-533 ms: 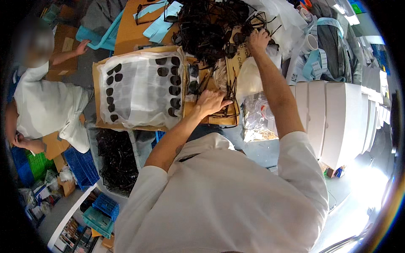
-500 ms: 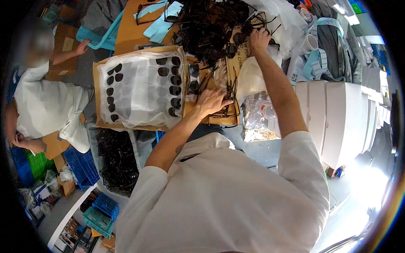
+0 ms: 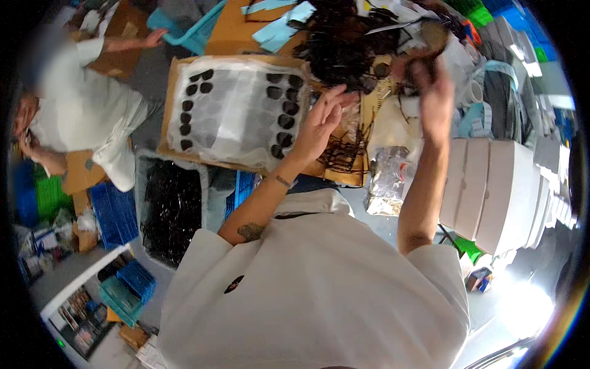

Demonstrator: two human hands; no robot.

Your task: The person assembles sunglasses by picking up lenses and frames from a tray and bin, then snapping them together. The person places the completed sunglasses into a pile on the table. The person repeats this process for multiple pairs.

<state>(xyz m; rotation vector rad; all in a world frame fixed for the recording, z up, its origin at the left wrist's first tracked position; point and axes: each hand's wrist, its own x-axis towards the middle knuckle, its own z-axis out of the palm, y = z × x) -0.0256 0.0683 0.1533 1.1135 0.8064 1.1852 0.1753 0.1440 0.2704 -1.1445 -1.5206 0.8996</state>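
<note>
My right hand [image 3: 437, 101] is raised at the right of the table, smeared by motion. Its fingers are closed on a pair of sunglasses [image 3: 423, 72], dark and blurred. My left hand [image 3: 324, 120] hovers beside the right edge of a shallow cardboard box, fingers stretched and apart, with nothing visible in it. Farther back lies a heap of dark sunglasses [image 3: 335, 58]. Several thin dark eyeglass frames [image 3: 345, 152] lie on cardboard near my left hand. Inside the box [image 3: 165, 123], dark lenses line both sides of white translucent wrapping [image 3: 236, 117].
Light blue paper strips [image 3: 284, 27] lie at the back. White boxes [image 3: 491, 190] stand at the right, near a clear plastic bag [image 3: 390, 178]. A bin of dark pieces [image 3: 172, 209] sits at lower left. Another person [image 3: 86, 117] stands at the left, one hand by a blue basket [image 3: 190, 34].
My right hand has come back from the heap toward me and right, with the sunglasses. My left hand has lifted off the frames and opened. The view has shifted.
</note>
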